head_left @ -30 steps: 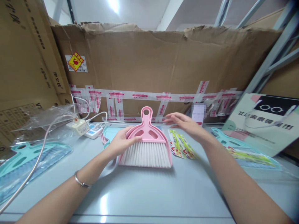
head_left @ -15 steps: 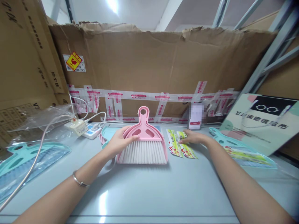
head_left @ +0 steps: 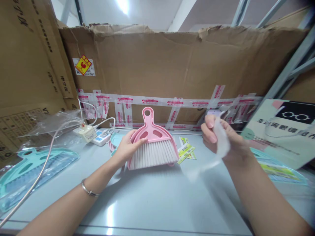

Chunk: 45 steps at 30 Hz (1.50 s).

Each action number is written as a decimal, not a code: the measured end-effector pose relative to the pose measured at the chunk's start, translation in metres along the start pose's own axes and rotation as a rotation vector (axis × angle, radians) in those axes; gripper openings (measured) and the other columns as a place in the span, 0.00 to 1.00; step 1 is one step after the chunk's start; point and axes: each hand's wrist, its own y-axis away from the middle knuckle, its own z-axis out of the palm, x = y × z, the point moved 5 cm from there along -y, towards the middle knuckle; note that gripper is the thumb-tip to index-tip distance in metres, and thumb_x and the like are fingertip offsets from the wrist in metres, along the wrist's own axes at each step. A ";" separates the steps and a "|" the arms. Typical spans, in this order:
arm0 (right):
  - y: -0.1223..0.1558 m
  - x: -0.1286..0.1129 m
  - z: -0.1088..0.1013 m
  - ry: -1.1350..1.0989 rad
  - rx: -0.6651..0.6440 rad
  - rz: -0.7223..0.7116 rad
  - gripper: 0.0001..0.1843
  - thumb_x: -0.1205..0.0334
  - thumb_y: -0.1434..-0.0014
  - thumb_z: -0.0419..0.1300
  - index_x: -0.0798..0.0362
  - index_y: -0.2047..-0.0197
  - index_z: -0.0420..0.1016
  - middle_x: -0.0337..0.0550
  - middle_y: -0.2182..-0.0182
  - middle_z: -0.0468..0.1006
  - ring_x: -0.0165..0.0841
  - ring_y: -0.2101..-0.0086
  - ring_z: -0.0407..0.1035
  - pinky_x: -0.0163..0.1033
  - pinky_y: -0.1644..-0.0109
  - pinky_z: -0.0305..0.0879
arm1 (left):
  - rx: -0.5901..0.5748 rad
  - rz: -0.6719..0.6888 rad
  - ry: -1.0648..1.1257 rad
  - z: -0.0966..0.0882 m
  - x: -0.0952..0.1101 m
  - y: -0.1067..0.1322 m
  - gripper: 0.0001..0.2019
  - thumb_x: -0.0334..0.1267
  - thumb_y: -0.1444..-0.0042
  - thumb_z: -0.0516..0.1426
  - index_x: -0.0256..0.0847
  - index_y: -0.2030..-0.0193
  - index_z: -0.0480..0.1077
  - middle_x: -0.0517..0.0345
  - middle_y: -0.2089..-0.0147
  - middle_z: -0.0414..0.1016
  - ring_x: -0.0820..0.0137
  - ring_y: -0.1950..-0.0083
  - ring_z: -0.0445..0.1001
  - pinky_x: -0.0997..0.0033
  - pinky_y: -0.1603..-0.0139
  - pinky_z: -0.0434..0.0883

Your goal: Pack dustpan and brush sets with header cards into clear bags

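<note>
My left hand (head_left: 129,146) is closed around the left side of a pink brush (head_left: 154,152) nested in a pink dustpan, thumb across the front. White bristles point down toward the table, slightly tilted. At the right, my right hand (head_left: 218,131) is raised with its fingers pinched on a thin white strip (head_left: 222,141). That strip hangs down to the left and is blurred by motion. Between the two hands, yellow-green printed strips (head_left: 186,152) lie crossed on the table beside the dustpan.
Wrapped teal dustpan sets lie at the left (head_left: 46,164) and right (head_left: 278,168). More pieces lie behind my left hand. A plug adapter (head_left: 86,132) and a cable (head_left: 36,173) sit at left. A paper bag (head_left: 278,131) leans at right; a large cardboard box (head_left: 152,65) stands behind.
My right hand has risen from the printed strips and moved right, now holding a strip. The strips left on the table lie differently. The brush and dustpan have tilted slightly in my left hand.
</note>
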 end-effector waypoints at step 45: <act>0.008 0.108 0.076 -0.408 0.426 0.181 0.26 0.59 0.58 0.69 0.49 0.54 0.69 0.38 0.63 0.79 0.35 0.63 0.74 0.38 0.60 0.72 | 0.088 -0.039 0.391 0.019 0.001 0.013 0.32 0.39 0.60 0.66 0.40 0.47 0.59 0.48 0.49 0.71 0.58 0.49 0.72 0.63 0.52 0.72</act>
